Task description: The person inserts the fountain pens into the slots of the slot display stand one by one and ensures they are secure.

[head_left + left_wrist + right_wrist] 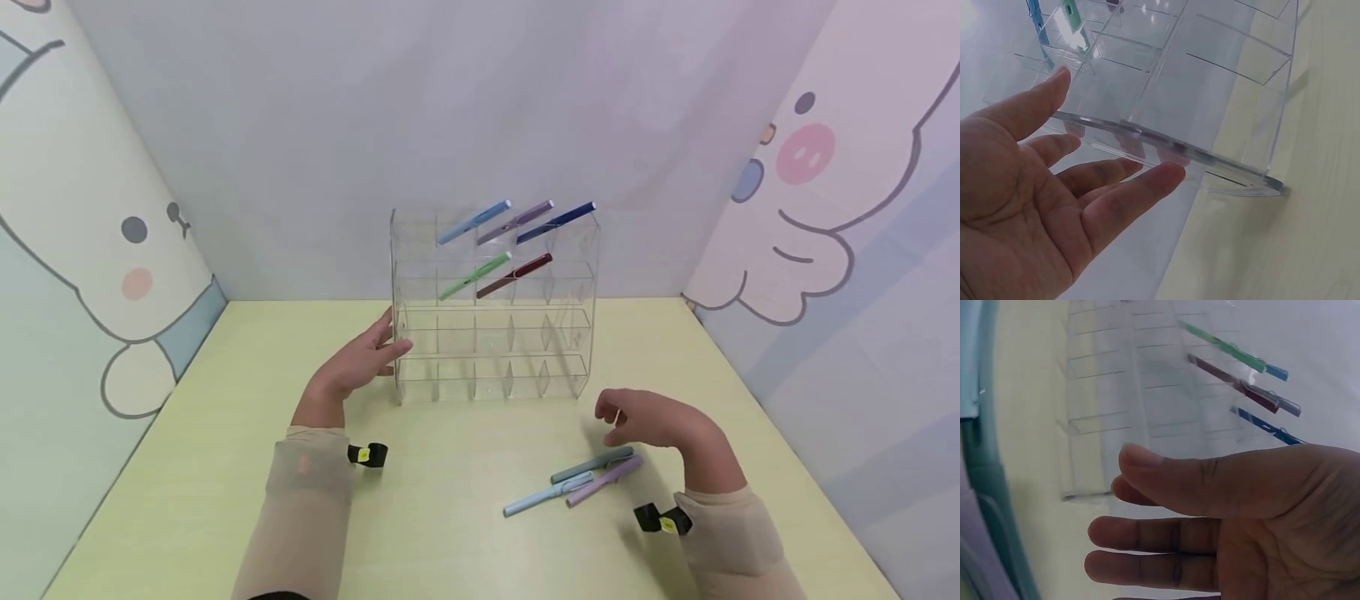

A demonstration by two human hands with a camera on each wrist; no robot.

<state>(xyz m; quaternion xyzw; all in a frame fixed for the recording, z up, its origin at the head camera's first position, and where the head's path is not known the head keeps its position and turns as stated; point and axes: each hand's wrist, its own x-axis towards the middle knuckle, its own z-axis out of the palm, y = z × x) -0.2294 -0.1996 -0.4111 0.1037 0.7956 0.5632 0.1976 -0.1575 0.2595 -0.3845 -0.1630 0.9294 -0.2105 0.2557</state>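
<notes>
A clear acrylic pen rack (491,357) with several tiers stands on the table. Its top tier holds a light blue pen (474,222), a purple pen (517,222) and a dark blue pen (557,222). One tier lower lean a green pen (476,276) and a dark red pen (514,276). At the rack's left side panel is my left hand (360,358), its spread fingers along the edge. My right hand (652,417), loosely bent and holding nothing, hovers just beyond a grey-green pen (592,464), a pale blue pen (536,498) and a lilac pen (604,481) on the table.
The pale yellow table (435,533) ends at a plain grey backdrop (300,167) behind the rack. Cartoon-printed panels (90,250) flank it left and right. The rack's two lower tiers show bare dividers.
</notes>
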